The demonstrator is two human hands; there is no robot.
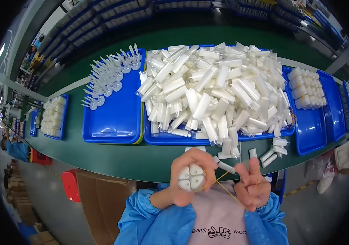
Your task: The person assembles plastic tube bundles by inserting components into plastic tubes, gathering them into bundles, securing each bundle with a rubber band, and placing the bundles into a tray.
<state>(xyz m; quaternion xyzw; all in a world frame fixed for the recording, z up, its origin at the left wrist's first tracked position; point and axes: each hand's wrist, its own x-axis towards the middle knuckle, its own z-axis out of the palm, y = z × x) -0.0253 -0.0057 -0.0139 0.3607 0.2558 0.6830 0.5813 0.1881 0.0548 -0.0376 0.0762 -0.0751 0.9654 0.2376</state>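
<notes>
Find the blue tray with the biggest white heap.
The large middle tray beyond the left hand; its white pieces overflow, while trays alongside hold far less.

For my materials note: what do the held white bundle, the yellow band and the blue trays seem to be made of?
White bundle: perhaps plastic, with smooth, rather matte ends; the look leaves it open.
Yellow band: probably rubber, as it runs thin and taut; finish too fine to judge.
Blue trays: likely plastic, glossy, since they show bright reflections.

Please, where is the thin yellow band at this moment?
In the head view, low and right of centre, the thin yellow band runs between the left hand, which holds white pieces, and the right hand.
</notes>
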